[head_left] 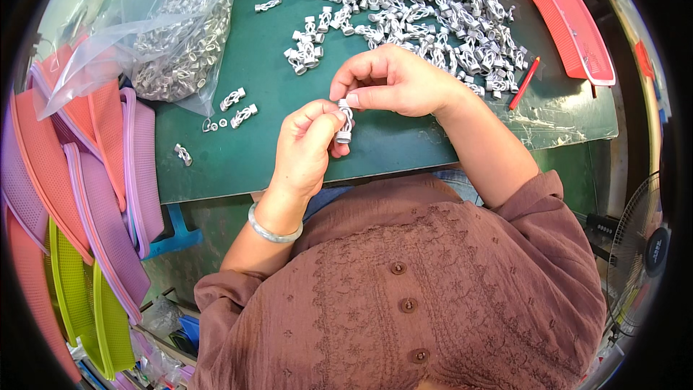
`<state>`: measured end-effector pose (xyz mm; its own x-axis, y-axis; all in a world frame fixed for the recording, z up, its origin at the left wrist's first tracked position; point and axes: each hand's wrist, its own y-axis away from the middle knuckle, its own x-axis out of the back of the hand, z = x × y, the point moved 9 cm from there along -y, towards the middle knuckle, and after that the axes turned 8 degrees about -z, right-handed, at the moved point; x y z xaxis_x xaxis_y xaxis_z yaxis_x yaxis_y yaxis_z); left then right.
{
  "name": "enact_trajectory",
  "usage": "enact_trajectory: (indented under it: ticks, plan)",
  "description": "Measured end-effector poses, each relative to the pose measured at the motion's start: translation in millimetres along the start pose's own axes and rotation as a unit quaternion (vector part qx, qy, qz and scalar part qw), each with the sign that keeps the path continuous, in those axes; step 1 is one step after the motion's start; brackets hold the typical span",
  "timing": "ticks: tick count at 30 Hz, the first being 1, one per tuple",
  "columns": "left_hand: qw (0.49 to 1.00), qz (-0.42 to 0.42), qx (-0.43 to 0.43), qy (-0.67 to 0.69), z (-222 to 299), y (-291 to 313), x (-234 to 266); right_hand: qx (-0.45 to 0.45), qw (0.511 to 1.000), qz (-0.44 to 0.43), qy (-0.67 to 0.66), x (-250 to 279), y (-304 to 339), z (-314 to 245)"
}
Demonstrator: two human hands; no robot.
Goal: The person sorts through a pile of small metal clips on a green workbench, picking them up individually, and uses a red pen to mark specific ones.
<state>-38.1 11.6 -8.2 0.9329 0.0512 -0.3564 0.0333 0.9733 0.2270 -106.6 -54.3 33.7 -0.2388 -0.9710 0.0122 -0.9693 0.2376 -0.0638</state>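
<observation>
You've got a small silver spring clip (344,121) pinched between both hands, held just above the near edge of the green bench (274,72). Your left hand (309,146) grips its lower, coiled end, fingers curled tight around it. Your right hand (393,81) closes on the top end from above, thumb and forefinger pressed together. Beyond your right hand, a big heap of the same clips (419,0) spreads across the bench. A few loose ones (238,107) lie to your left, beside a clear plastic bag (166,29) full of metal parts. A red basket (570,22) sits far right, a red pen (524,84) near it.
</observation>
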Motion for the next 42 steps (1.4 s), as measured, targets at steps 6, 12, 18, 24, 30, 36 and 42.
enact_trajectory:
  ticks: [6,12,18,24,30,36,42]
  plan:
    - [1.000,-0.017,0.002,-0.004,1,1,-2,0.002,1.000,0.007,0.003,2,1,0]
    - [0.999,-0.027,0.020,0.039,-3,2,-3,0.010,1.000,0.014,-0.005,4,1,-1]
    - [0.983,-0.097,0.038,0.149,-10,2,-7,0.029,0.999,0.017,-0.005,5,0,0]
    - [0.968,-0.131,0.064,0.206,-15,3,-14,0.029,0.999,0.014,-0.035,4,0,0]
    - [0.951,-0.144,0.085,0.261,-17,5,-19,0.020,0.999,0.015,-0.038,4,0,0]
    - [0.937,-0.151,0.101,0.299,-22,6,-19,0.008,1.000,0.022,-0.010,5,0,1]
    - [0.930,-0.164,0.097,0.314,-22,6,-20,0.011,1.000,0.017,-0.002,5,0,1]
